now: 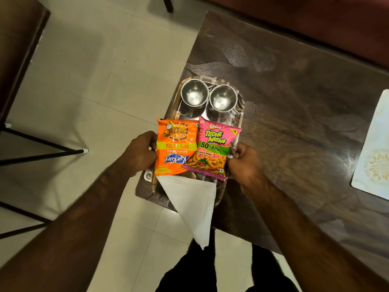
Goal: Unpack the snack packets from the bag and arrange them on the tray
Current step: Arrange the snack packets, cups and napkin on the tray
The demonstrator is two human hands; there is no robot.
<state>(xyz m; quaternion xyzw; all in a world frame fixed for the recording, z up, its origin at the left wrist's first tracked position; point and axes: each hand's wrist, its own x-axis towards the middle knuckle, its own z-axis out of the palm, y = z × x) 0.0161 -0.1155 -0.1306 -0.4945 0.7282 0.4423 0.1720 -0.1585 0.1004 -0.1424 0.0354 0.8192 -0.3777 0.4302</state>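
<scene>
At the tray's [239, 114] two sides, left hand [140, 153] and right hand [245, 163] fingers grasp its edges; lift level, or packets [211, 148] and cups [194, 94] slide.

Two shiny cups [194, 94] [223, 99] are sitting side by side, almost touching, at twelve o'clock. A white napkin [193, 205] is pointing down toward six o'clock. A pale mat [373, 148] is lying on the dark table [294, 91] at three o'clock. Black chair legs [42, 152] are standing on the floor [94, 70] at nine o'clock.
</scene>
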